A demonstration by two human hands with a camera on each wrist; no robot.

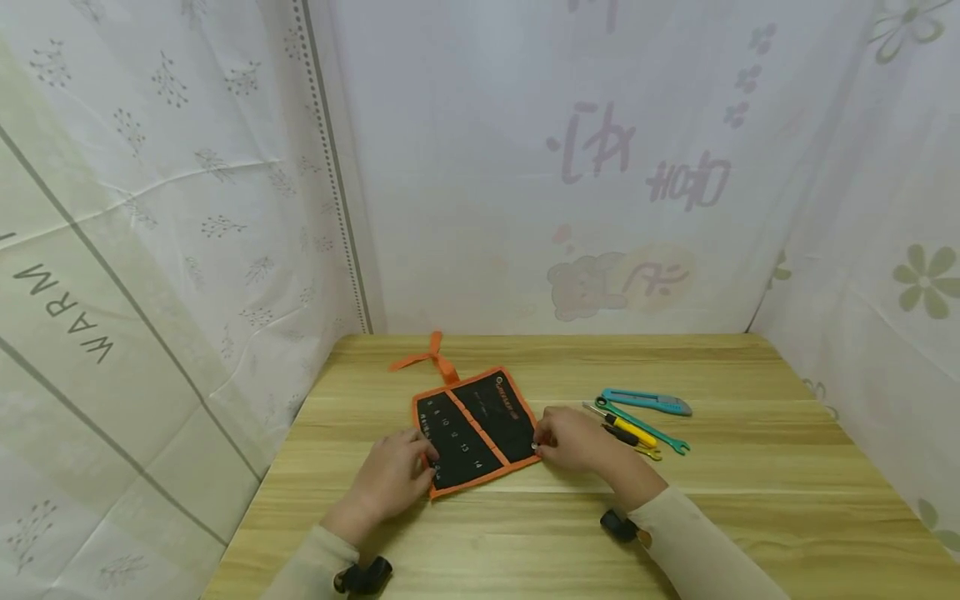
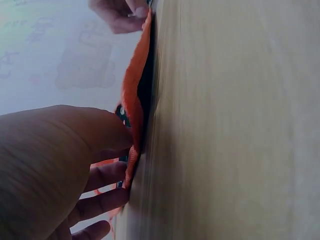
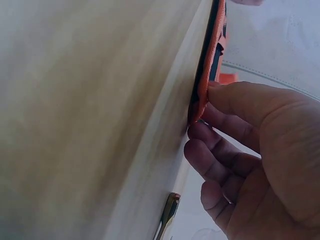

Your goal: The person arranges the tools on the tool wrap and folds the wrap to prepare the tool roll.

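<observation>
A black tool pouch (image 1: 480, 408) with orange edging and white size numbers lies spread on the table, turned at a slant. An orange tie strap (image 1: 442, 365) trails from its far edge. At the pouch's left edge my left hand (image 1: 392, 477) holds the border, its thumb (image 2: 112, 132) at the near corner and the other fingers along the side. My right hand (image 1: 576, 442) pinches the near right corner between thumb and fingers. In the right wrist view the orange edging (image 3: 212, 55) shows edge-on, lifted slightly at the pinched corner.
Right of the right hand lie a blue utility knife (image 1: 647, 401), a green wrench (image 1: 656, 432), a yellow-handled screwdriver (image 1: 632, 429) and a small gold wrench (image 1: 649, 453), close together. Printed curtains (image 1: 480, 208) stand behind and beside the wooden table (image 1: 712, 517).
</observation>
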